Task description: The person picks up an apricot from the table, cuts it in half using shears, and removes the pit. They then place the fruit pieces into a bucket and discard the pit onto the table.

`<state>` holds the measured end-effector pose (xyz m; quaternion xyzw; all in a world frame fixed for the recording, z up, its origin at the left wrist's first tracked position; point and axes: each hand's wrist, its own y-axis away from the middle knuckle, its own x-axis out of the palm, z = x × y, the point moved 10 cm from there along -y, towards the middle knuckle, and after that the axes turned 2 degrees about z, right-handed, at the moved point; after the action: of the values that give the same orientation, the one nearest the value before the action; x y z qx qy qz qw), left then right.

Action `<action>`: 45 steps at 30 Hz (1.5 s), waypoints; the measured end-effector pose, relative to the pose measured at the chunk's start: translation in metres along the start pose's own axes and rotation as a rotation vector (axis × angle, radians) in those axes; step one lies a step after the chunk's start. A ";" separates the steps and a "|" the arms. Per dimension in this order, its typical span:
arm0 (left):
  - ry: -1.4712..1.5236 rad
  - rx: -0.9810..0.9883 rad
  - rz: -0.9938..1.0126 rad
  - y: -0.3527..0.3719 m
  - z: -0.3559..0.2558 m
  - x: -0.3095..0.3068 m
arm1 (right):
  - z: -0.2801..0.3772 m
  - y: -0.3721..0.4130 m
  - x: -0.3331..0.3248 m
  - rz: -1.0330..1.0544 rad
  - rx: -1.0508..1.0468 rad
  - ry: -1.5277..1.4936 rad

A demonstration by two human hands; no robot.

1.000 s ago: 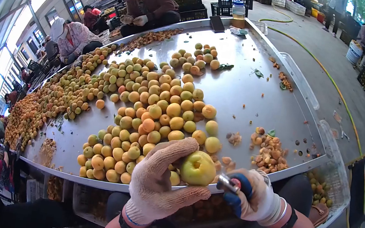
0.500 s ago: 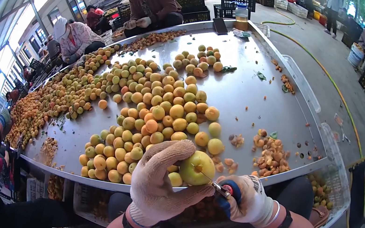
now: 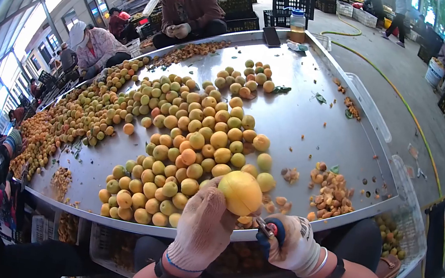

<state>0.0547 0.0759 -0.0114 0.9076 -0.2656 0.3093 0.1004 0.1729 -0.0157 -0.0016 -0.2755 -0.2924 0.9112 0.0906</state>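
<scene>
Over the near edge of the metal table, my left hand in a beige knitted glove is closed on a yellow fruit, held up at its fingertips. Just to the right and a little lower, my right hand, also gloved, is wrapped round a small metal tool with a red and blue handle. The tool's tip is near the fruit but apart from it. Behind my left hand lies a large heap of orange and green fruit.
Pitted fruit pieces lie at the table's right. A jar and a dark phone stand at the far corner. Two people sit along the far left side. A clear crate is below the right edge.
My left hand has turned and closed more around the fruit, which now shows a smooth yellow side. The tool has come away from the fruit. The view has shifted slightly.
</scene>
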 end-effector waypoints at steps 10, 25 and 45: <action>-0.672 0.364 0.258 0.006 -0.045 0.039 | 0.004 -0.002 -0.005 -0.005 -0.022 0.057; -0.315 0.093 0.224 0.001 -0.009 0.037 | 0.001 -0.001 -0.006 -0.050 -0.022 0.091; -1.198 0.679 0.212 0.009 -0.008 0.047 | -0.033 -0.005 -0.002 -0.406 0.420 -0.797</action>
<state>0.0773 0.0512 0.0243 0.8723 -0.2512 -0.1705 -0.3834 0.1927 0.0031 -0.0200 0.1810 -0.1622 0.9490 0.2010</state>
